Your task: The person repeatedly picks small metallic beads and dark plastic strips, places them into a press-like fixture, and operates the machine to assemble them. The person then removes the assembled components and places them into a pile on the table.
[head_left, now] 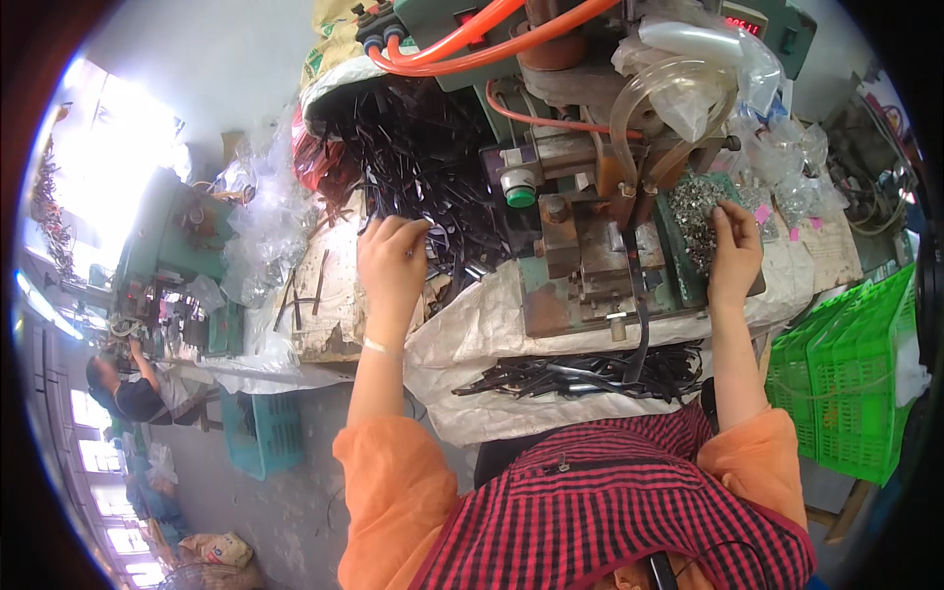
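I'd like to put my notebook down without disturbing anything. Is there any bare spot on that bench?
Hardly. The only bare patches are the white sheet between the left hand and the machine base, and the worn board left of that hand. The black strips, the metal bits by the right hand, and the plastic bags crowd the rest.

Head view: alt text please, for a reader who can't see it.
A person seated at a green press machine has the left hand in a pile of black strips and the right hand picking from a heap of small metal parts. More strips lie below.
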The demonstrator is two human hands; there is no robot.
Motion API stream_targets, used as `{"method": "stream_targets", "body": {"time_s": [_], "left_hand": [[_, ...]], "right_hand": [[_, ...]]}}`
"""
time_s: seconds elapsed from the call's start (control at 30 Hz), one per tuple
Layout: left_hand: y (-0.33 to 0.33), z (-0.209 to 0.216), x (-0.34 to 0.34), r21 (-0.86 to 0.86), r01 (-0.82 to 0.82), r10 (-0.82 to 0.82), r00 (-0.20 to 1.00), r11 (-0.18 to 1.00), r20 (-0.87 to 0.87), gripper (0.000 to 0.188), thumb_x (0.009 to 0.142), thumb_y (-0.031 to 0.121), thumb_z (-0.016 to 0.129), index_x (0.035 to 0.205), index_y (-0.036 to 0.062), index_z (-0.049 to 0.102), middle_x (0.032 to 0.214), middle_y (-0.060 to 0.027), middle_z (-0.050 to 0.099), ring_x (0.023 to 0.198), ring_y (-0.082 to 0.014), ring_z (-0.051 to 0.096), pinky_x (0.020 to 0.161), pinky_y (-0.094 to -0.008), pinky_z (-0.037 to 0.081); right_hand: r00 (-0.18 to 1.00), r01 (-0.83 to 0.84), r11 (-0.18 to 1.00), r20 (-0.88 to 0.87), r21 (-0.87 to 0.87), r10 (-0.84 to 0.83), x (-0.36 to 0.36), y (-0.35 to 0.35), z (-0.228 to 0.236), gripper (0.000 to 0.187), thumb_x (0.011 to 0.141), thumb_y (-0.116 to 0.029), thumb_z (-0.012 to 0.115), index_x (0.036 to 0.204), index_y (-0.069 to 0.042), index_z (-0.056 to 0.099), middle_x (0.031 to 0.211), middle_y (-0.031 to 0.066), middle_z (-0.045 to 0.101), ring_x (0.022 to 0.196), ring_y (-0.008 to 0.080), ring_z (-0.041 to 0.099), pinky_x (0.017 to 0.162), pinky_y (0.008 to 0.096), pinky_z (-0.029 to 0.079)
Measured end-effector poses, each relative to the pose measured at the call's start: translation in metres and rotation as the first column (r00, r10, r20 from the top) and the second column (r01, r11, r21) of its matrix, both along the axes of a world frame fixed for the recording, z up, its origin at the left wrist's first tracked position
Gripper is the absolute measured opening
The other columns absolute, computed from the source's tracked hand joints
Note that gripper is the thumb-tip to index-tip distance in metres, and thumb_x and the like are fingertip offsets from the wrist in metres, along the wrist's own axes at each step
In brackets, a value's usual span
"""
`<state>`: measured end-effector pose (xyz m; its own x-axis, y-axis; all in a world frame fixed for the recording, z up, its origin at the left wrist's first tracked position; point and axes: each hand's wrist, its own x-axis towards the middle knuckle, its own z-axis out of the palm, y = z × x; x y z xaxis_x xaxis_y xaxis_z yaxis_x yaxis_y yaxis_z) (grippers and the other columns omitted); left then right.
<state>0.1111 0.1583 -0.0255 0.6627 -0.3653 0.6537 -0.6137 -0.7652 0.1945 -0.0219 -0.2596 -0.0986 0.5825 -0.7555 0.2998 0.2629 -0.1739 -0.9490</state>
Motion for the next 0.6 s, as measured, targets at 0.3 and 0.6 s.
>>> {"method": "stream_targets", "body": {"time_s": [0.3,0.6], "left_hand": [[0.007,-0.043,0.065,0.549,0.155,-0.097,0.986,0.822,-0.132,0.022,0.077,0.007,0.073,0.097,0.0128,0.08,0.092,-0.0031,0.064,0.094,-0.0246,0.06,0.083,-0.038,0.05],[-0.019,-0.056,0.017,-0.668,-0.152,-0.201,0.885,0.729,-0.42,0.012,0.102,0.008,0.065,0.101,-0.0023,0.071,0.099,-0.0038,0.074,0.082,-0.0081,0.067,0.071,-0.023,0.052]], "right_hand": [[0.959,0.158,0.783,-0.095,-0.601,-0.267,-0.06,0.006,0.015,0.014,0.094,-0.002,0.07,0.108,-0.001,0.072,0.103,0.0077,0.073,0.095,0.0163,0.068,0.09,0.0297,0.052],[0.994,-0.013,0.862,-0.1,-0.507,-0.044,-0.077,0.048,0.079,0.017,0.089,0.005,0.07,0.104,-0.001,0.076,0.1,0.0097,0.075,0.092,0.0213,0.07,0.085,0.031,0.053]]}}
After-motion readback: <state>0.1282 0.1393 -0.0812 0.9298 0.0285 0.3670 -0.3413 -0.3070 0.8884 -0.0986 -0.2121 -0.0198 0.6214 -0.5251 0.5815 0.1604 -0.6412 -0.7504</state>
